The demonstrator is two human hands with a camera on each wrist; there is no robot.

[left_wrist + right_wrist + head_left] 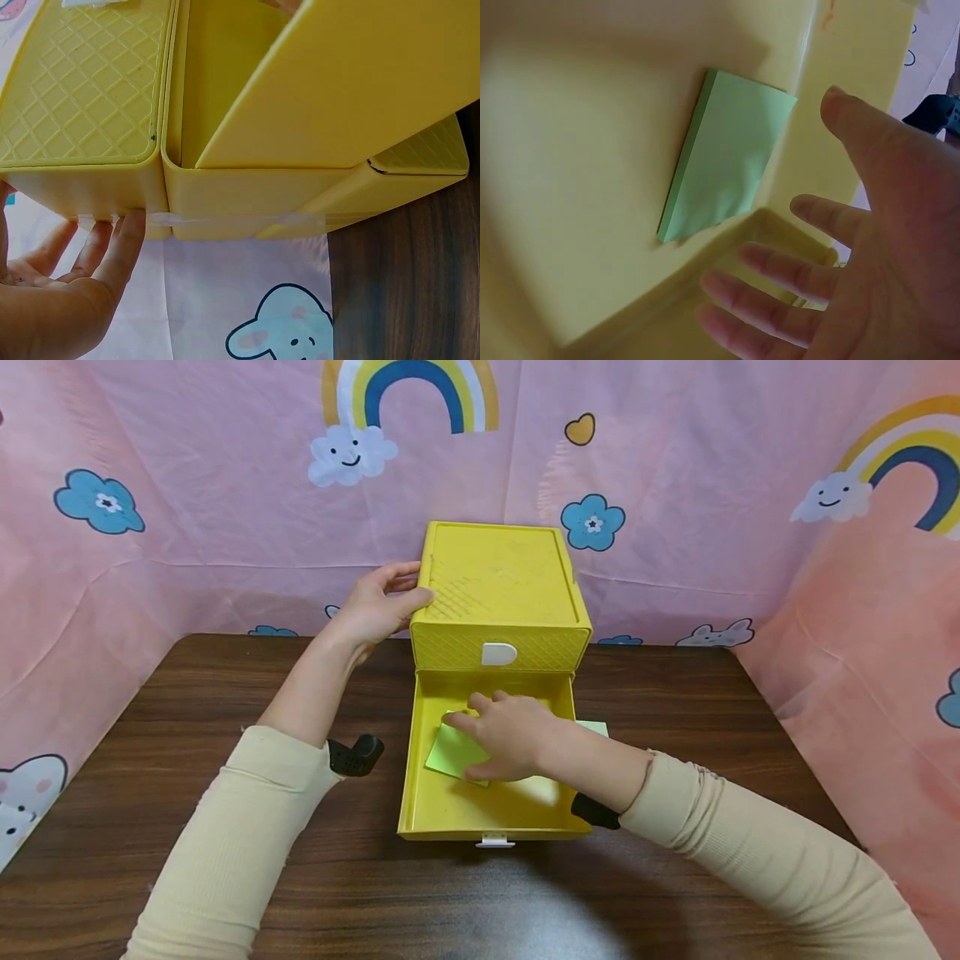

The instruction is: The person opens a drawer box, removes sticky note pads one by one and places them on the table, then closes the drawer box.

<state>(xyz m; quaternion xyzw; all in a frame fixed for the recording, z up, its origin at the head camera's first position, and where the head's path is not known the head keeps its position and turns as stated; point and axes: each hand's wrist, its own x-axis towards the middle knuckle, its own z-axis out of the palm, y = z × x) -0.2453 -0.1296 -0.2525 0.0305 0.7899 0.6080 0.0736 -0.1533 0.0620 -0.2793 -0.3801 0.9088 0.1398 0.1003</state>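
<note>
A yellow drawer box (498, 568) with two stacked compartments stands on the table, its lower drawer (450, 810) pulled out toward me. My left hand (378, 606) rests against the box's left side near the top, thumb at the upper edge. In the left wrist view, its fingertips (133, 219) press on the side wall. Inside the lower drawer lies a green sticky note pad (727, 154), partly covered by my right hand in the head view. My right hand (513, 735) hovers over the pad with fingers spread, apart from it in the right wrist view.
A pale green piece (595, 727) shows just right of the drawer, partly behind my right forearm. White tabs mark the upper front (498, 653) and the lower drawer's front (495, 842). Pink printed cloth (675, 527) rises behind and beside the dark wooden table (337, 877).
</note>
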